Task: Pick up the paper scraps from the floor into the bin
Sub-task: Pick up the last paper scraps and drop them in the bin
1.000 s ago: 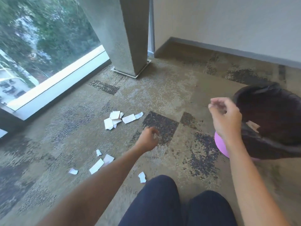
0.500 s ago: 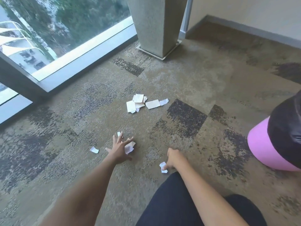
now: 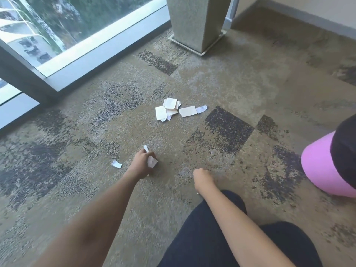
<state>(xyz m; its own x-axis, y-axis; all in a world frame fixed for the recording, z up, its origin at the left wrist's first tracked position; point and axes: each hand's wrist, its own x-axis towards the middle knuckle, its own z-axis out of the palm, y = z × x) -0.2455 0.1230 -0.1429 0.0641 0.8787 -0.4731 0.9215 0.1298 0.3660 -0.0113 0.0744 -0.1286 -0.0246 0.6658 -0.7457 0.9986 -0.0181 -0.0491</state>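
Note:
My left hand (image 3: 142,163) is down on the carpet, gripping a bunch of white paper scraps (image 3: 152,162), one tip poking out above the fingers. A single small scrap (image 3: 116,164) lies just left of that hand. A pile of several scraps (image 3: 169,111) lies farther ahead on the carpet. My right hand (image 3: 202,178) is curled in a fist low over the floor in front of my knee; the scrap it touched is hidden, no longer on the carpet. The pink bin (image 3: 317,170) with a black liner (image 3: 344,151) stands at the right edge.
A concrete column (image 3: 196,22) stands ahead, with a floor-level window (image 3: 77,26) and its frame on the left. A wall with a grey skirting runs along the back right. My knees in dark trousers (image 3: 212,237) are at the bottom.
My left hand has closed from spread fingers onto the scraps under it. My right hand has drawn its scrap off the carpet into a fist. The view has tilted slightly left.

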